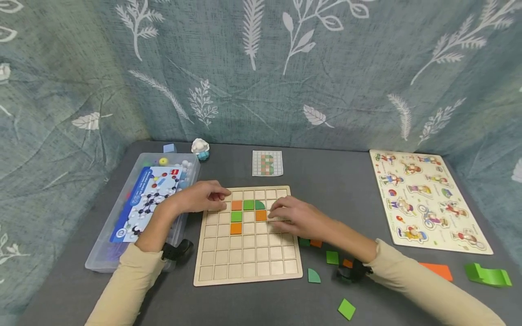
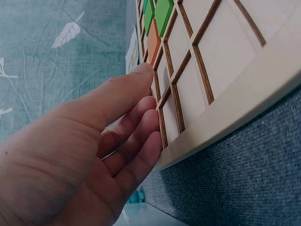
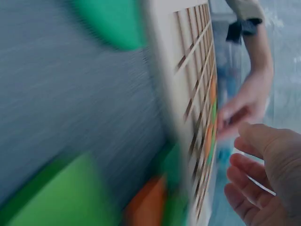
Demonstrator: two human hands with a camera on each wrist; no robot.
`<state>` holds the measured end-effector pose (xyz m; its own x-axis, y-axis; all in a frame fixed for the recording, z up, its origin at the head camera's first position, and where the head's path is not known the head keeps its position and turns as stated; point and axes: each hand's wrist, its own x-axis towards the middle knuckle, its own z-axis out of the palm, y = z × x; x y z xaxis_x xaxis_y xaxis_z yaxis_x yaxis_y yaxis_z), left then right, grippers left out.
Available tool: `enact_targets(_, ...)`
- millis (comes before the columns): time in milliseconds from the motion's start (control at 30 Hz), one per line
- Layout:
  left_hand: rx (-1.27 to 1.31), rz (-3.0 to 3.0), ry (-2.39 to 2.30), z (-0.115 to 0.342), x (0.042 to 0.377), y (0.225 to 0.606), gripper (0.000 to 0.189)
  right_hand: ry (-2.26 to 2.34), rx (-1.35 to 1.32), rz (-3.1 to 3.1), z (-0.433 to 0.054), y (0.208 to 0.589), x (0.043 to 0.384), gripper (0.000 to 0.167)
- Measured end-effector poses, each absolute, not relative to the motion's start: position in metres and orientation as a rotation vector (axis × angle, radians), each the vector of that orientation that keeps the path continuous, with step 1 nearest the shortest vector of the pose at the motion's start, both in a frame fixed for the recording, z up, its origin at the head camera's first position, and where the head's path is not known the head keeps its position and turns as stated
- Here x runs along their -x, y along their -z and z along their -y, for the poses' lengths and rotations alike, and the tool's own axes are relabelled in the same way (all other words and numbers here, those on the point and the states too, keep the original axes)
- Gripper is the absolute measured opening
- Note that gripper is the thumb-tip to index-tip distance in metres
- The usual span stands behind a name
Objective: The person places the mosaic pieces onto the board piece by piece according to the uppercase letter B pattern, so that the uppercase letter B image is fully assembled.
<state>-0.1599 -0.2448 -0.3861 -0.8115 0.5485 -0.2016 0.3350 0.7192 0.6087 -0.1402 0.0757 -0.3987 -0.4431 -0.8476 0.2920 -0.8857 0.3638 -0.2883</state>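
A wooden grid board (image 1: 247, 270) lies on the dark table. In its upper cells sit several tiles, among them an orange tile (image 1: 236, 228), a bright green tile (image 1: 248, 205) and a dark green quarter-circle tile (image 1: 259, 205). My left hand (image 1: 200, 197) rests its fingertips at the board's upper left corner, fingers loosely bent. Over the board's right side hovers my right hand (image 1: 299, 217), near an orange tile (image 1: 261, 215). In the right wrist view that hand's fingers (image 3: 247, 190) are relaxed, with nothing visible between them.
Behind the board lies a small pattern card (image 1: 267, 172). A clear plastic box (image 1: 98, 258) stands at left, near a small white-and-blue figure (image 1: 200, 148). Loose tiles, including a green one (image 1: 346, 309), lie at right. Farther right are a picture puzzle board (image 1: 412, 190) and a green block (image 1: 487, 275).
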Motion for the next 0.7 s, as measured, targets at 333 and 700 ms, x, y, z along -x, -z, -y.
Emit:
enact_targets(333, -0.692, -2.563, -0.804, 0.244, 0.16, 0.388, 0.041, -1.184, -1.191, 2.709, -0.15, 0.428, 0.156, 0.029)
enact_targets(700, -0.724, -2.558, -0.821, 0.244, 0.16, 0.389, 0.042, -1.274, -1.139, 2.741, -0.158, 0.439, 0.169, 0.034)
